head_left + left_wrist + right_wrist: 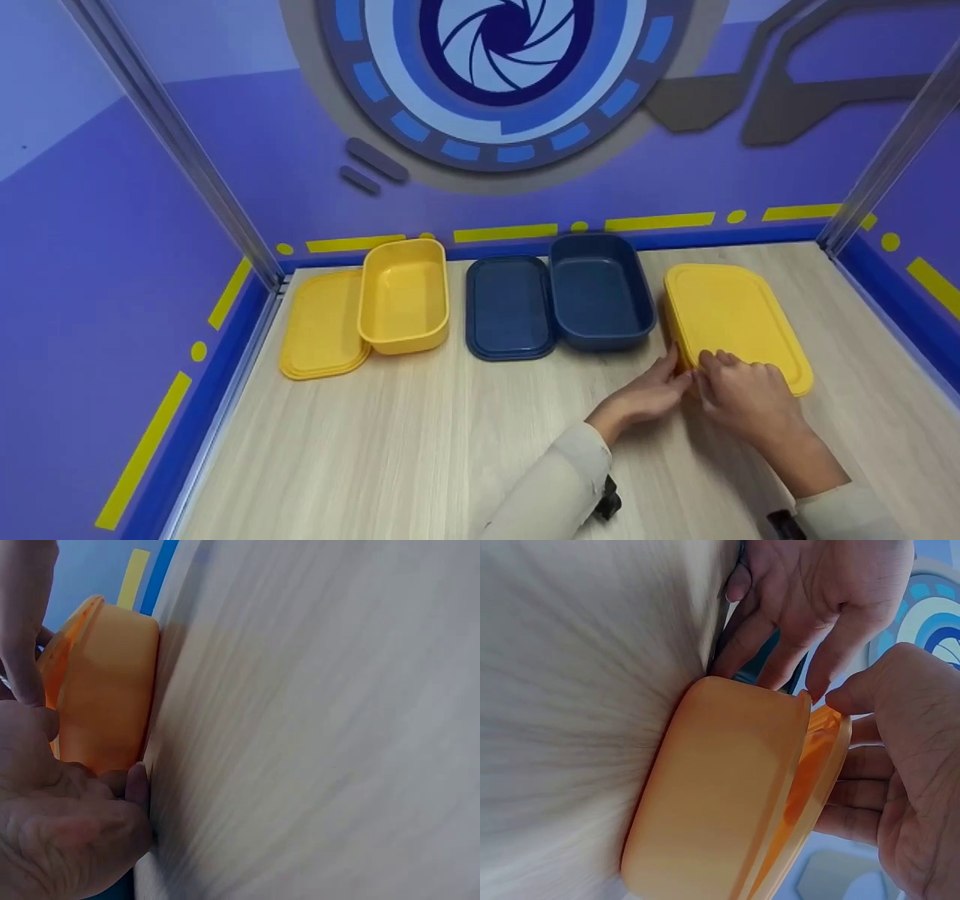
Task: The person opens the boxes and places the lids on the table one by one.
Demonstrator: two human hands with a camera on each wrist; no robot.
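At the right of the head view stands a yellow food container [712,772] with its yellow lid [727,315] lying over it. A gap shows between lid and rim at the near corner in the right wrist view. My right hand [754,397] pinches the lid's near-left corner, thumb at the edge and fingers across the top. My left hand [646,394] holds the same corner of the container, its fingers along the left wall and a fingertip at the rim. The container's inside is mostly hidden under the lid.
To the left are an open navy container [600,289] and a navy lid [511,307] beside it. Farther left stands an open yellow container [405,292], next to another yellow lid [322,326]. Printed panels [247,150] enclose the wooden table [420,450] at the back and sides.
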